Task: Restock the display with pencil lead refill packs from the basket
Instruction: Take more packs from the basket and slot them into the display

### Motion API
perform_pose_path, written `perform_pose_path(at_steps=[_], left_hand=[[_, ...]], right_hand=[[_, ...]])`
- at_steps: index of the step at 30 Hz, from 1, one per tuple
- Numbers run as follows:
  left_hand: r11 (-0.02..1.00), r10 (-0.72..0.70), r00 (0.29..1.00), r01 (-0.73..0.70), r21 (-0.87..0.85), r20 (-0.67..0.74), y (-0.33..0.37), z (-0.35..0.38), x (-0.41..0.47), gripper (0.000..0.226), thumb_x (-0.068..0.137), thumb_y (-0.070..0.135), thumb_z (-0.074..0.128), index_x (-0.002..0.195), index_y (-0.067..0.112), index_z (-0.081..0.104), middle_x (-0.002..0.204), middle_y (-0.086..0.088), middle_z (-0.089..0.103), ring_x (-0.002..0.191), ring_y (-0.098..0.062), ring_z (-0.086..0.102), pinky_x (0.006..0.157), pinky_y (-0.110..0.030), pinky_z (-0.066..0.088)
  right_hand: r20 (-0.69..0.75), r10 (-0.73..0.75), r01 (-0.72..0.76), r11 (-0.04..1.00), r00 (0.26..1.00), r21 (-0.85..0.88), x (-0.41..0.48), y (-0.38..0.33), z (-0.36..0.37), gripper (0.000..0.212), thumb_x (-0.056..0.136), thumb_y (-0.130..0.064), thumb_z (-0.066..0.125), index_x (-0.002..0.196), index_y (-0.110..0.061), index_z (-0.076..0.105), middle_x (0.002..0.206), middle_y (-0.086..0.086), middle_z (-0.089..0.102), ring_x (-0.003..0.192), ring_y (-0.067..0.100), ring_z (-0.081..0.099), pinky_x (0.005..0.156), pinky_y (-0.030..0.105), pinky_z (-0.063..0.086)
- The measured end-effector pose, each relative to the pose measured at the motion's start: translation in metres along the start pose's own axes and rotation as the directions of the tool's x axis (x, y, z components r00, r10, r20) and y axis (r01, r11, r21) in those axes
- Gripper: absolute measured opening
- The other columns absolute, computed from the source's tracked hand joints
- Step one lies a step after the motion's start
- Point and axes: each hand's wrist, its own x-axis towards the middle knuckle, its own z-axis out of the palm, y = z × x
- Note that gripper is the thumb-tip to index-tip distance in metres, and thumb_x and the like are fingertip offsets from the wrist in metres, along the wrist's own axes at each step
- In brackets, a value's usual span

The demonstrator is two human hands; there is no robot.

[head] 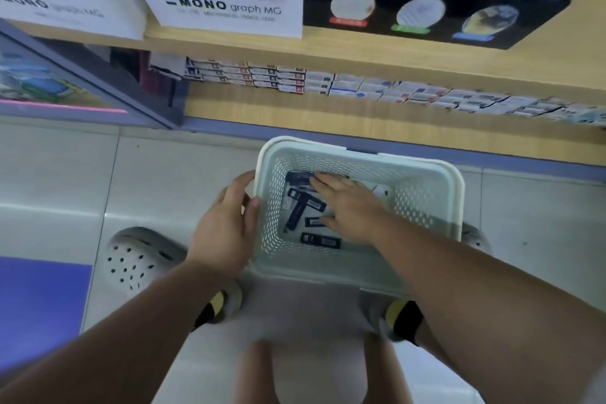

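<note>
A pale green perforated basket [426, 193] sits on the tiled floor in front of the shelf. Inside lie several dark blue lead refill packs [320, 240], scattered flat on the bottom. My right hand [347, 207] reaches into the basket with fingers straight, spread over the packs at the far side and touching them. My left hand [226, 226] rests against the basket's left wall from outside, thumb on the rim. Up on the wooden shelf stands a white MONO graph MG display box [226, 6] with packs behind it.
A black display [426, 10] with three round badges stands right of the white box. A lower shelf holds rows of small boxed stationery [360, 88]. My feet in grey clogs [137, 259] flank the basket. A grey cabinet [65, 82] juts out at left.
</note>
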Motion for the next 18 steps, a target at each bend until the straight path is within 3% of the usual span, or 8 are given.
perform_pose_path(at_steps=[4, 8, 14, 18], left_hand=[[1.0, 0.021, 1.0, -0.02, 0.01, -0.019, 0.003, 0.001, 0.0, 0.042, 0.102, 0.029, 0.044, 0.144, 0.024, 0.041, 0.121, -0.008, 0.059, 0.079, -0.021, 0.057, 0.072, -0.033, 0.04], [0.999, 0.042, 0.999, -0.042, 0.025, -0.017, 0.003, 0.001, 0.0, 0.042, 0.103, 0.026, 0.044, 0.144, 0.018, 0.042, 0.125, -0.011, 0.057, 0.089, -0.031, 0.062, 0.074, -0.035, 0.042], [0.999, 0.041, 0.999, -0.04, 0.012, -0.036, 0.003, 0.004, -0.002, 0.049, 0.099, 0.033, 0.038, 0.145, 0.017, 0.042, 0.125, -0.011, 0.057, 0.098, -0.027, 0.058, 0.078, -0.034, 0.043], [0.999, 0.041, 0.998, -0.04, 0.021, -0.049, 0.002, 0.005, -0.003, 0.048, 0.099, 0.031, 0.038, 0.145, 0.017, 0.042, 0.125, -0.012, 0.057, 0.099, -0.026, 0.057, 0.078, -0.032, 0.041]], right_hand=[[-0.036, -0.02, 0.016, 0.995, 0.999, -0.098, 0.012, 0.004, 0.01, 0.084, 0.097, -0.05, 0.048, 0.157, -0.024, -0.005, 0.164, -0.009, 0.001, 0.147, 0.02, 0.009, 0.118, 0.04, 0.011], [-0.147, -0.052, 0.029, 0.988, 0.988, -0.15, 0.012, 0.006, 0.025, 0.074, 0.096, -0.05, 0.046, 0.156, -0.02, 0.015, 0.156, -0.002, 0.018, 0.138, 0.024, 0.021, 0.112, 0.04, 0.019], [-0.195, -0.01, 0.007, 1.0, 0.981, -0.014, 0.003, 0.012, 0.038, 0.05, 0.1, -0.038, 0.047, 0.148, -0.029, 0.04, 0.145, -0.002, 0.039, 0.131, 0.024, 0.032, 0.105, 0.041, 0.025], [-0.225, 0.175, -0.085, 0.928, 0.959, 0.362, 0.003, 0.019, 0.042, 0.031, 0.098, -0.026, 0.054, 0.128, -0.026, 0.061, 0.129, -0.003, 0.057, 0.122, 0.023, 0.049, 0.101, 0.037, 0.037]])
